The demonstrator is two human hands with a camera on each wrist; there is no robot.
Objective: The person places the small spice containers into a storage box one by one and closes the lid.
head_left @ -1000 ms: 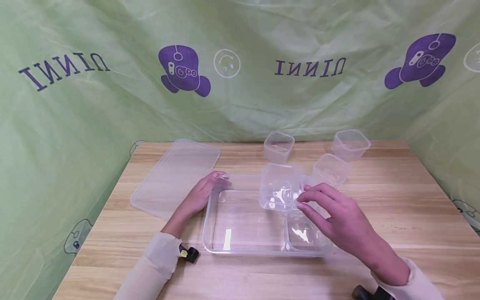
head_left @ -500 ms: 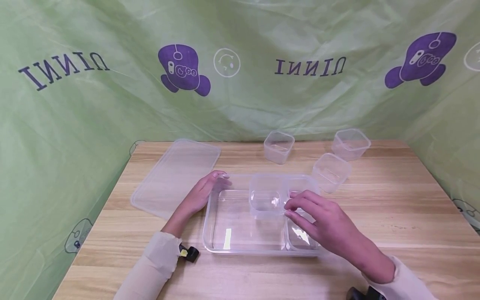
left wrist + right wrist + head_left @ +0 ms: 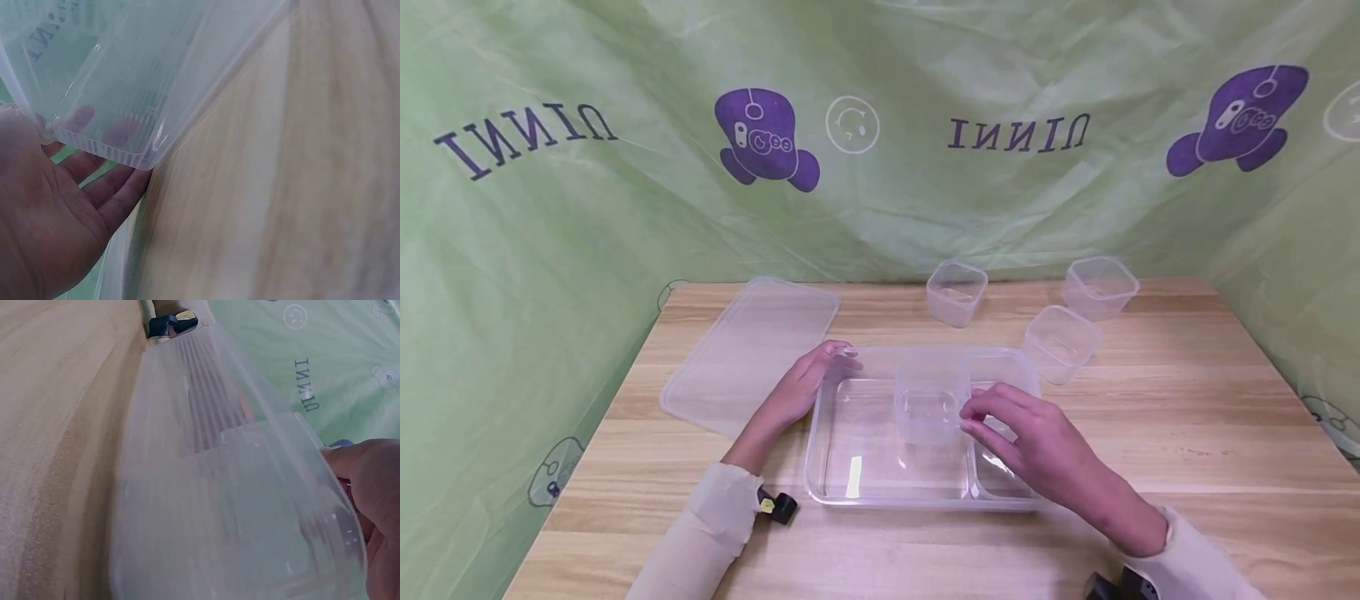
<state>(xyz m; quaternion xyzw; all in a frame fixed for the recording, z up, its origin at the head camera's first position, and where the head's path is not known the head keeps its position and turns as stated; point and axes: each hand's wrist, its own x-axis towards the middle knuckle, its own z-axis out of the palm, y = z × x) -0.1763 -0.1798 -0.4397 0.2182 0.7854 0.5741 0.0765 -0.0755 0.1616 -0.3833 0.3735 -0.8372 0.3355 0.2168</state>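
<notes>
A large clear rectangular plastic container [image 3: 887, 503] lies on the table in front of me. My left hand [image 3: 801, 383] holds its far left corner; in the left wrist view the fingers [image 3: 112, 187] reach behind the ribbed clear wall. Between thumb and fingers my right hand [image 3: 1037, 437] pinches the right side of a small clear plastic box [image 3: 925, 412]. This box is over the rear middle of the large container, overlapping it in the head view. Another small clear box [image 3: 992, 479] sits inside at the front right, partly hidden by the right hand.
A flat translucent lid [image 3: 752, 350] lies to the left. Three more small clear boxes stand behind the large container: one box [image 3: 957, 293] at the back middle, one box [image 3: 1062, 343] nearer, and one box [image 3: 1101, 287] at the back right. Green printed cloth [image 3: 880, 208] surrounds the table.
My right hand has moved left with the small box, which has gone from tilted to more upright and sits lower over the large container. The left hand has stayed at the corner.
</notes>
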